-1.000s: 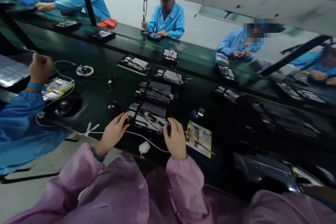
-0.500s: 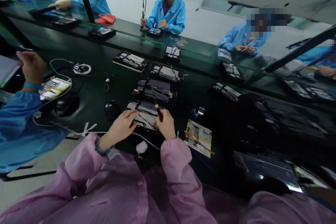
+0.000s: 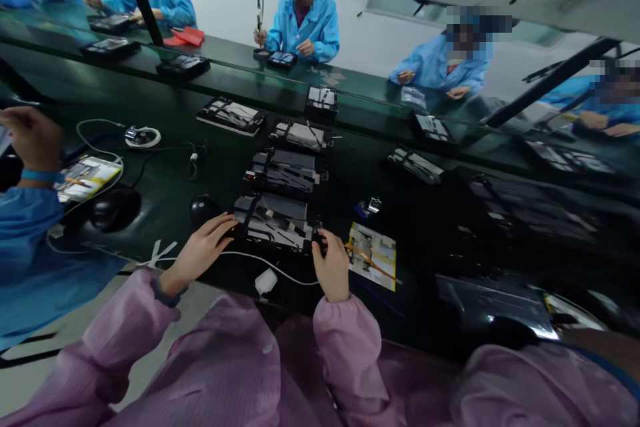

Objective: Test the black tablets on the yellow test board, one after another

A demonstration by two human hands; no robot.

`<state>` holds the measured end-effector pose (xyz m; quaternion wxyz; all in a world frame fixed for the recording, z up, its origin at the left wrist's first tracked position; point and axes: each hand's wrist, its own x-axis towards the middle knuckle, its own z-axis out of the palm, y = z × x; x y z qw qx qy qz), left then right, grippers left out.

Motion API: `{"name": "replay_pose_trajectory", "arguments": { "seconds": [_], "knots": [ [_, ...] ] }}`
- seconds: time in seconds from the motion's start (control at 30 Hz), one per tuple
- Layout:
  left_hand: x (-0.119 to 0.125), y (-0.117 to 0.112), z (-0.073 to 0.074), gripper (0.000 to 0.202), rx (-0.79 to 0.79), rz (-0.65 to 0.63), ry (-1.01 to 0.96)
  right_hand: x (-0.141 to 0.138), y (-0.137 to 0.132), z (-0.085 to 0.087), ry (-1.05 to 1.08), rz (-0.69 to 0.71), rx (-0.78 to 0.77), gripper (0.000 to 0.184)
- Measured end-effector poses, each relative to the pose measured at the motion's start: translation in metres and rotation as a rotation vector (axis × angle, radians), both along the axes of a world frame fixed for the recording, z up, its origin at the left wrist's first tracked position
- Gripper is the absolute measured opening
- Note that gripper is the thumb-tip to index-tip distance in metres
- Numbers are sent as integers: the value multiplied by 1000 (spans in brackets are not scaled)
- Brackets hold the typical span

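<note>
Directly in front of me lies an opened tablet-like device, a black frame with grey panels and dark strips across it. My left hand grips its left edge, fingers on top and thumb lower down. At the right edge, my right hand is curled round the near corner. A dark flat cable with a pale patch lies across the device's middle. Just behind stands another opened device of the same look, with more beyond it. The undersides of my fingers are partly hidden.
A black mouse sits left of the device. To the right lie a yellow-edged sheet with an orange strip and a small shiny metal part. A white cable runs along the near edge. A co-worker's hand is at left.
My right hand has let go of the dark cable, which now lies on the device. Both hands have moved apart to its two sides. The view has shifted slightly to the right.
</note>
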<state>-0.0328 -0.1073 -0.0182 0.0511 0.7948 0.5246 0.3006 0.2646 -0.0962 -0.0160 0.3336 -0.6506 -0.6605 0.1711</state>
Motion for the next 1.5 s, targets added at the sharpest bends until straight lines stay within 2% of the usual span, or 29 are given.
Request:
{"name": "replay_pose_trajectory", "arguments": {
  "seconds": [0.07,0.17,0.3,0.37,0.43,0.53,0.63,0.73,0.83,0.93,1.03,1.1,1.17,1.3,1.4,1.5],
  "knots": [
    [2,0,8,25,84,-8,-63,4,6,10,-43,-12,11,34],
    [9,4,15,22,176,10,-136,3,26,29,-252,15,22,46],
    [17,16,16,21,270,15,-157,-19,71,48,-402,360,-166,46],
    [19,20,14,22,297,-28,-149,-32,92,51,-427,456,-217,39],
    [19,23,14,24,323,-78,-111,-40,106,51,-454,455,-223,31],
    [19,24,19,25,370,-121,-25,-41,115,51,-479,416,-227,24],
    [23,25,31,25,446,-143,45,-32,115,53,-432,377,-234,21],
    [32,28,51,24,540,-178,111,-19,115,58,-315,374,-247,24],
    [42,31,78,23,605,-214,155,-2,116,64,-174,459,-303,22],
    [50,29,103,23,629,-247,187,14,113,71,-23,586,-358,30],
    [52,24,120,22,642,-266,227,25,103,81,200,709,-397,38],
    [51,19,127,23,637,-275,243,30,95,86,274,751,-422,41],
    [48,14,133,23,620,-293,255,31,86,89,258,741,-442,39],
    [41,12,144,27,581,-323,268,27,70,84,230,620,-390,19],
    [36,13,154,32,544,-293,243,25,60,77,377,473,-304,17],
    [36,12,161,34,542,-281,246,24,53,74,545,430,-352,24]
  ]
}}
